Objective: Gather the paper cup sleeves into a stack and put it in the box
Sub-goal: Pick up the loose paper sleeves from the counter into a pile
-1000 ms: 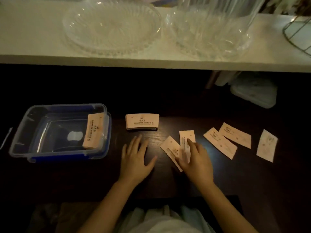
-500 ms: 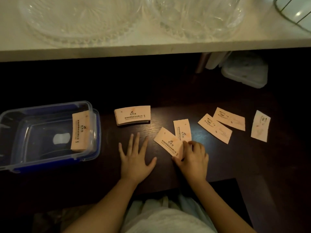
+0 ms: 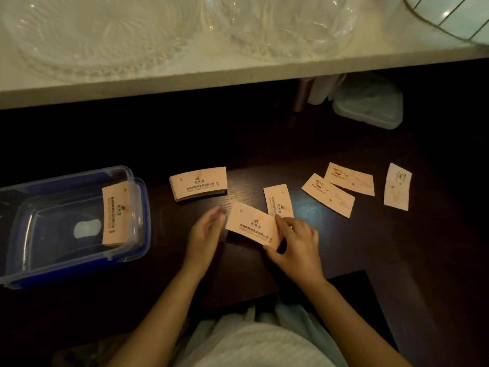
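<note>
My right hand pinches a flat tan paper cup sleeve by its right end and holds it slightly off the dark table. My left hand is at the sleeve's left end, fingers loosely curled, just touching or nearly touching it. A stack of sleeves lies beyond my left hand. One more sleeve lies behind the held one, and three loose sleeves lie to the right. The clear blue-rimmed box stands at left with a sleeve stack leaning inside.
A white shelf edge overhangs the back of the table and carries two glass dishes. A pale plastic lid or container sits in the shadow at back right. My lap is at the table's near edge.
My right hand has lifted the near sleeve off the table. My left hand rose from lying flat and moved right to the sleeve's left end. The camera tilted down.
</note>
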`<state>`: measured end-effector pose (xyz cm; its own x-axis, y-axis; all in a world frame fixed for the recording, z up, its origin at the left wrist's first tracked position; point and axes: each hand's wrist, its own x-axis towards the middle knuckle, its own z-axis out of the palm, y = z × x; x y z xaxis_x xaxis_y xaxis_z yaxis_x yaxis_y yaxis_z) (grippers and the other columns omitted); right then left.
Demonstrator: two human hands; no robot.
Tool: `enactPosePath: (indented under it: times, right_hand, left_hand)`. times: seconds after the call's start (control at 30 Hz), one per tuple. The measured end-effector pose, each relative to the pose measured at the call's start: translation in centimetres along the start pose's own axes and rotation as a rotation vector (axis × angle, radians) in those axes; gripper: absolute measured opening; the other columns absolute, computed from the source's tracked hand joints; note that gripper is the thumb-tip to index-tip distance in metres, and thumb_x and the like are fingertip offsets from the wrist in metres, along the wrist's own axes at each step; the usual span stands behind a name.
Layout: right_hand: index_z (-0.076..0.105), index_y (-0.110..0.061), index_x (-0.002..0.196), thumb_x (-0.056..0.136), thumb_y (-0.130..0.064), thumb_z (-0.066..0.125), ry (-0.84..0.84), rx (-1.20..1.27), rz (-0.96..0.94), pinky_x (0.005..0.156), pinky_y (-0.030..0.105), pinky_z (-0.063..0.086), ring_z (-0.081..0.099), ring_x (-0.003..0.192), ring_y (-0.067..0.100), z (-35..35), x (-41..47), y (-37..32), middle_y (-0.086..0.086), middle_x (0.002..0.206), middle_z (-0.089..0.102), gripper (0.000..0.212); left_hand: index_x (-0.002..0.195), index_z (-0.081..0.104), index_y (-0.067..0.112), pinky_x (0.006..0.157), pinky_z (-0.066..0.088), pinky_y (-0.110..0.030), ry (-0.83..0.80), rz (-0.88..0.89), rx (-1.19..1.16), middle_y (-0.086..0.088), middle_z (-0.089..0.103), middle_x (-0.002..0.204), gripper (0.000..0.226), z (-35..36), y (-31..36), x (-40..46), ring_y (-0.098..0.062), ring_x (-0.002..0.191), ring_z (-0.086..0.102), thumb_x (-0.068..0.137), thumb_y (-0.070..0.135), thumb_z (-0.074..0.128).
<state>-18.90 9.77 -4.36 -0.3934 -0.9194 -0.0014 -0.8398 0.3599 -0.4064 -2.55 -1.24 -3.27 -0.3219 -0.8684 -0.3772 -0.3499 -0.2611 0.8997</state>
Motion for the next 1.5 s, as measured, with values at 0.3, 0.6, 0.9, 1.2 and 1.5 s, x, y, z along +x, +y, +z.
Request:
enactPosePath:
  times: [0.3, 0.6, 0.9, 1.2, 1.5]
  right_hand:
    - [0.034, -0.015, 0.137, 0.072, -0.045, 0.069, -0.003, 0.192, 0.067, 0.107, 0.044, 0.031, 0.037, 0.126, 0.022, -0.8, 0.9, -0.5, 0.006, 0.135, 0.045, 0.079]
    - [0.045, -0.012, 0.120, 0.066, -0.047, 0.073, 0.048, 0.014, 0.487, 0.093, 0.044, 0.041, 0.041, 0.115, 0.029, 0.9, 2.6, -0.5, 0.013, 0.124, 0.047, 0.070]
    - [0.052, -0.023, 0.104, 0.090, -0.008, 0.049, 0.160, 0.816, 0.436, 0.071, 0.026, 0.056, 0.059, 0.098, 0.017, -5.7, 5.2, 2.2, -0.003, 0.106, 0.057, 0.021]
    - [0.055, -0.019, 0.122, 0.089, -0.009, 0.054, -0.170, 0.806, 0.198, 0.063, 0.015, 0.053, 0.058, 0.100, 0.011, -9.9, 7.0, 3.7, 0.000, 0.112, 0.058, 0.035]
    - [0.056, -0.018, 0.113, 0.087, -0.011, 0.057, -0.174, 0.772, 0.227, 0.068, 0.019, 0.051, 0.057, 0.095, 0.009, -10.7, 7.2, 4.9, -0.007, 0.103, 0.055, 0.027]
  left_hand:
    - [0.109, 0.058, 0.008, 0.057, 0.055, -0.016, -0.044, -0.127, -0.088, -0.005, 0.069, 0.094, 0.021, -0.1, 1.4, 0.8, -0.009, 0.071, 0.069, 0.089, 0.008, 0.051]
    - [0.096, 0.055, 0.018, 0.068, 0.054, -0.022, 0.203, -0.148, -0.343, -0.002, 0.067, 0.093, 0.013, -1.0, 0.8, -0.7, -0.017, 0.083, 0.068, 0.091, 0.009, 0.048]
    - [0.110, 0.054, 0.011, 0.068, 0.053, -0.024, 0.195, -0.153, -0.373, -0.008, 0.068, 0.101, 0.020, 0.2, 2.0, -0.3, -0.020, 0.087, 0.068, 0.092, 0.010, 0.047]
    - [0.122, 0.049, 0.019, 0.069, 0.058, -0.023, -0.001, -0.080, -0.399, -0.006, 0.069, 0.107, 0.030, 3.8, 6.1, -0.1, -0.019, 0.092, 0.071, 0.092, 0.012, 0.047]
    - [0.110, 0.057, 0.018, 0.066, 0.058, -0.025, -0.053, -0.104, -0.389, -0.007, 0.071, 0.104, 0.022, 6.3, 8.4, -0.2, -0.019, 0.087, 0.072, 0.088, 0.020, 0.053]
